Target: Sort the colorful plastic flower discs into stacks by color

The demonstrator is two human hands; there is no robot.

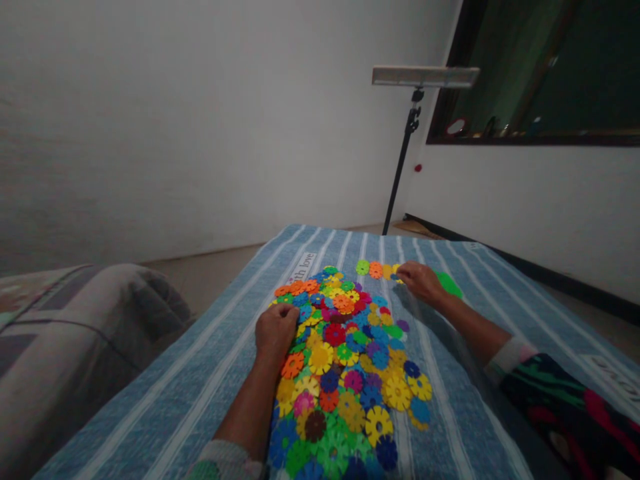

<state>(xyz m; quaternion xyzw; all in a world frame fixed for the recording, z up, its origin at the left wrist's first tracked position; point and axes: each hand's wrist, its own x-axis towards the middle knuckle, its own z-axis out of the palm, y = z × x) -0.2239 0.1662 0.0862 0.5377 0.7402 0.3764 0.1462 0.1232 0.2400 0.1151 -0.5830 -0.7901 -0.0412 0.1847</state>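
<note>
Disc row [375, 269] running leftward from nearer right hand [423, 283], beside far end of disc pile [335, 335]; right fingers bunching at row's end, grip unclear. Left hand [275, 331] curling at pile's left edge, hold hidden.

1. Back wall [200, 120]: pale grey, plain.
2. Right wall [540, 183]: pale, dark skirting [500, 267] at foot.
3. Window [540, 67]: dark frame, dark panes; small objects along sill.
4. Floor [225, 270]: beige.
5. Black stand [399, 170]: upright slightly tilted in view, flat panel [425, 77] on top.
6. Left furniture [90, 333]: fabric-covered, type undetermined.
7. Light: dim.
</note>
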